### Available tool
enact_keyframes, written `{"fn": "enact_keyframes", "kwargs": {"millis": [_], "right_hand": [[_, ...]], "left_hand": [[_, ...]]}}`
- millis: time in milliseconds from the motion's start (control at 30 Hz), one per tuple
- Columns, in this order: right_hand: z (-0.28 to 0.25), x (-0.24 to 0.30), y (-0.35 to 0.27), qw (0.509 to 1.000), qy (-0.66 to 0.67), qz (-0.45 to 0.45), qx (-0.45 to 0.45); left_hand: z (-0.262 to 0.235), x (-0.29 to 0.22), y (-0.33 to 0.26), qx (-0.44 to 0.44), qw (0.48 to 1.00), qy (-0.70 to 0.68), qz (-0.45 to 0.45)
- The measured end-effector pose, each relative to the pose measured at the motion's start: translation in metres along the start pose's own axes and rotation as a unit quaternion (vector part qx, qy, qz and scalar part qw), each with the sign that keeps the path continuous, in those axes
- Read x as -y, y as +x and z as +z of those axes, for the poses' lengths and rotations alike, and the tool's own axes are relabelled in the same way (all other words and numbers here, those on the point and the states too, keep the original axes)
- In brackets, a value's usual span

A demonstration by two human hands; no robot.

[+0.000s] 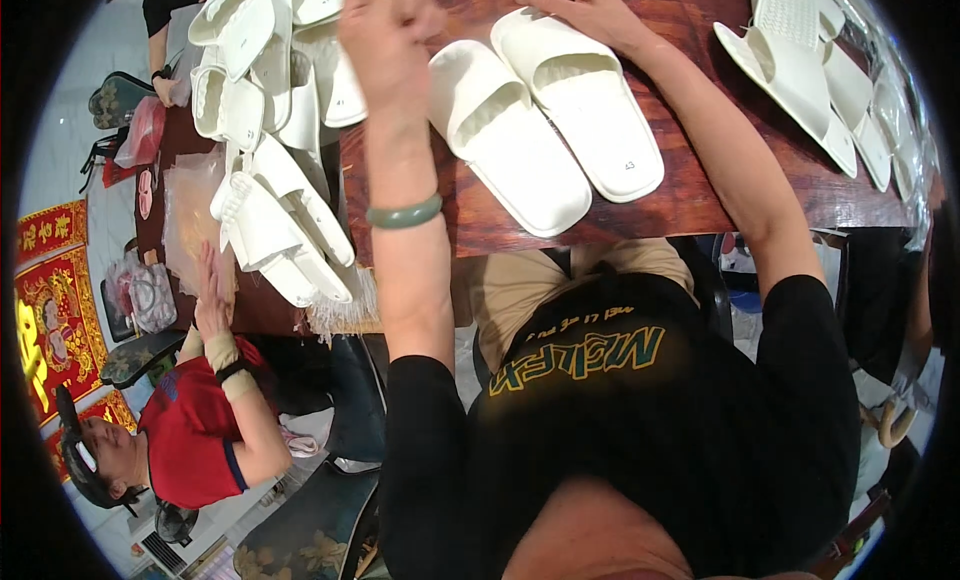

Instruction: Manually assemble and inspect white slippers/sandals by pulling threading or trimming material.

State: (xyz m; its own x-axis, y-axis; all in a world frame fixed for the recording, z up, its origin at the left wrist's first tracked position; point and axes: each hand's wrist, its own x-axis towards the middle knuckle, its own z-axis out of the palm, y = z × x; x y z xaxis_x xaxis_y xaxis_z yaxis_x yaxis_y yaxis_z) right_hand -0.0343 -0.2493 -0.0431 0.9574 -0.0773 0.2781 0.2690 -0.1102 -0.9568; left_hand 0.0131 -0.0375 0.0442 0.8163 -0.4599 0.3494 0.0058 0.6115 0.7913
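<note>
Head-worn fisheye view, straight down over the near table (690,195) (rim bent).

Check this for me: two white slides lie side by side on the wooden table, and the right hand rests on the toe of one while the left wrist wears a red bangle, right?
Not quite: the head view shows the bangle is green, not red. The two white slides do lie side by side on the wooden table, right hand on one.

White slide sandals (545,120) side by side

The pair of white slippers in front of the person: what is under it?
The pair of white slippers lies flat on a dark red-brown wooden table. The right hand rests on the toe end of one slipper. The wood directly under the soles is covered.
</note>
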Motion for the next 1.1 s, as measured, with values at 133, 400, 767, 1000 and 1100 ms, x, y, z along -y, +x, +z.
{"fn": "enact_keyframes", "kwargs": {"millis": [133,400,767,1000,1100], "right_hand": [[-0.001,-0.005,0.002,0.990,-0.132,-0.009,-0.054],[0.002,0.008,-0.004,0.993,-0.098,-0.014,-0.069],[-0.005,0.014,-0.018,0.988,-0.134,0.014,-0.080],[-0.008,0.014,-0.008,0.991,0.001,0.028,-0.130],[-0.015,0.005,-0.006,0.989,0.009,0.035,-0.143]], "left_hand": [[0.024,-0.094,-0.051,0.167,0.921,-0.351,0.020],[0.081,-0.145,-0.145,0.691,0.638,-0.334,0.060],[0.054,0.042,-0.085,0.053,0.647,0.744,-0.162],[0.048,0.043,-0.081,-0.012,0.667,0.736,-0.116],[0.047,0.019,-0.089,-0.021,0.703,0.705,-0.088]]}}
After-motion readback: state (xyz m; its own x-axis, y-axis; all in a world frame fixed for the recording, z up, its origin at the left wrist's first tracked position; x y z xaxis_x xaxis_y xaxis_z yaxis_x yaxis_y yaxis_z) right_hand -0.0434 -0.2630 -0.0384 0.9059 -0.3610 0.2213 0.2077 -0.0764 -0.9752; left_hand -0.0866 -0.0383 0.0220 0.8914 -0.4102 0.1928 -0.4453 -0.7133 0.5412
